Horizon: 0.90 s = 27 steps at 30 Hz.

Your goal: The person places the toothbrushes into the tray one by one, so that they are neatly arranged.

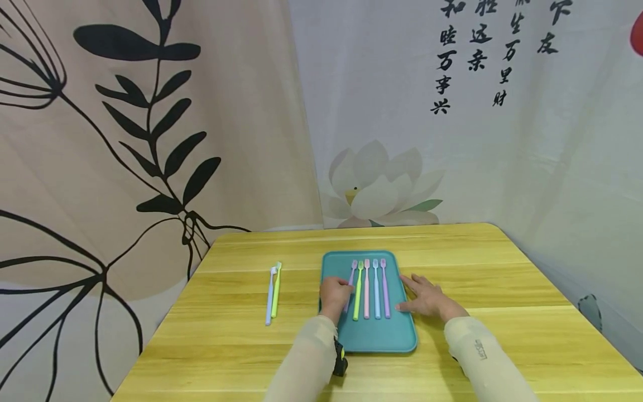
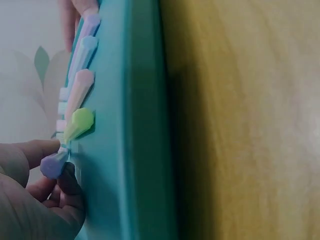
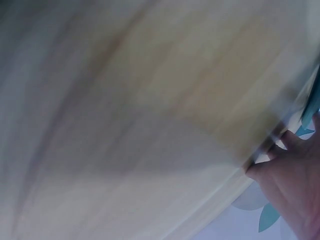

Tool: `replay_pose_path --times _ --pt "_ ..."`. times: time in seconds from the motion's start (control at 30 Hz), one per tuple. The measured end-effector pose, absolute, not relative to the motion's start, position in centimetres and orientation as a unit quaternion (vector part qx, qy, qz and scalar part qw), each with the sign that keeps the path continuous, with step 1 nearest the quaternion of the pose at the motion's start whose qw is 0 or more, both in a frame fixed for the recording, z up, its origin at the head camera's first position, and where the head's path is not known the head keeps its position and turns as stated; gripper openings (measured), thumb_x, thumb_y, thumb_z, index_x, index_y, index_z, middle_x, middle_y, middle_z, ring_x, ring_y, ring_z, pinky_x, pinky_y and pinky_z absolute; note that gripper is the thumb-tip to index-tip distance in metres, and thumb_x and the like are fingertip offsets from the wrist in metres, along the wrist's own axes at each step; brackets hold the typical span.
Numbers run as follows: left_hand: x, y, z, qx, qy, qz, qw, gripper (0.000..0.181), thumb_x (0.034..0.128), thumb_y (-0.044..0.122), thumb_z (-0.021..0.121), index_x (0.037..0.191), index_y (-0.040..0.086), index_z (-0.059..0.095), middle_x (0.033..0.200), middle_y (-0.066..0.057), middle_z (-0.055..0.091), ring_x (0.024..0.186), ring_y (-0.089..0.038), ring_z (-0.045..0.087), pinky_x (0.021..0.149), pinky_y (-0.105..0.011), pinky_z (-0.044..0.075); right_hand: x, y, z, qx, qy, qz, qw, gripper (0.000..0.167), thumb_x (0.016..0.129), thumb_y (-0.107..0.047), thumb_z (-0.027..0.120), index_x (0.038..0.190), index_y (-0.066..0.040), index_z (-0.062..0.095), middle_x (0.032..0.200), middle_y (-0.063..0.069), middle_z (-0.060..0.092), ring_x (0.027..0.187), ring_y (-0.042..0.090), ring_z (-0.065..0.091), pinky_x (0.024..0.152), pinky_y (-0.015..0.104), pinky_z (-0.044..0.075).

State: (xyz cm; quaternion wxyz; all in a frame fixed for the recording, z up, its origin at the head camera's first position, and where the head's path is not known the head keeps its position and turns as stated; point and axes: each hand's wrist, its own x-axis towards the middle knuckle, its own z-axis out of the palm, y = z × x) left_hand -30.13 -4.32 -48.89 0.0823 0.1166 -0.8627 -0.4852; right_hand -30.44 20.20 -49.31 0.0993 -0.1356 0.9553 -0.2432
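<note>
A teal tray (image 1: 377, 339) bears a row of toothbrushes lying side by side, heads toward the far end. My left hand (image 1: 334, 296) is over the tray's left part and pinches the leftmost one, a purple toothbrush (image 1: 353, 270); its handle end shows between thumb and fingers in the left wrist view. To its right lie a green toothbrush (image 1: 358, 296), a pink toothbrush (image 1: 366, 290), a blue toothbrush (image 1: 377, 293) and another purple toothbrush (image 1: 385, 290). My right hand (image 1: 426, 297) rests at the tray's right edge, fingers spread, thumb at the rim.
Left of the tray, a white-and-blue toothbrush (image 1: 269, 298) and a second green toothbrush (image 1: 276, 293) lie close together on the wooden table (image 1: 226, 346). Behind the table hangs a printed cloth (image 1: 251, 111).
</note>
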Motion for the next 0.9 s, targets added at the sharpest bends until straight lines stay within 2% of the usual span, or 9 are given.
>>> replay_pose_path --times 0.23,0.63,0.9 --pt "-29.8 -4.2 -48.8 0.109 -0.877 -0.459 0.085 0.005 0.0803 0.004 0.077 0.08 0.001 0.073 0.074 -0.006 0.065 0.068 -0.019 0.059 0.059 -0.032 0.054 -30.5 20.2 -49.2 -0.136 0.955 -0.243 0.1 0.095 0.085 -0.051 0.073 0.156 -0.008 0.028 0.155 0.034 0.021 0.143 0.054 0.012 0.109 0.073 0.004" --pt "-29.8 -4.3 -48.7 0.11 -0.874 -0.466 0.078 0.005 0.0814 0.006 0.075 0.081 0.002 0.073 0.076 -0.006 0.065 0.068 -0.019 0.06 0.059 -0.033 0.054 -30.6 20.3 -49.4 -0.132 0.954 -0.25 0.1 0.095 0.084 -0.051 0.074 0.156 -0.008 0.029 0.155 0.034 0.02 0.143 0.054 0.012 0.108 0.074 0.003" --pt "-30.6 -5.2 -48.0 0.102 -0.874 -0.465 0.102 0.017 0.0819 0.011 0.078 0.094 0.0 0.074 0.086 -0.009 0.07 0.077 -0.022 0.064 0.067 -0.037 0.056 -30.5 20.2 -49.2 -0.131 0.954 -0.25 0.103 0.095 0.085 -0.05 0.074 0.157 -0.008 0.028 0.156 0.034 0.02 0.143 0.054 0.011 0.108 0.074 0.003"
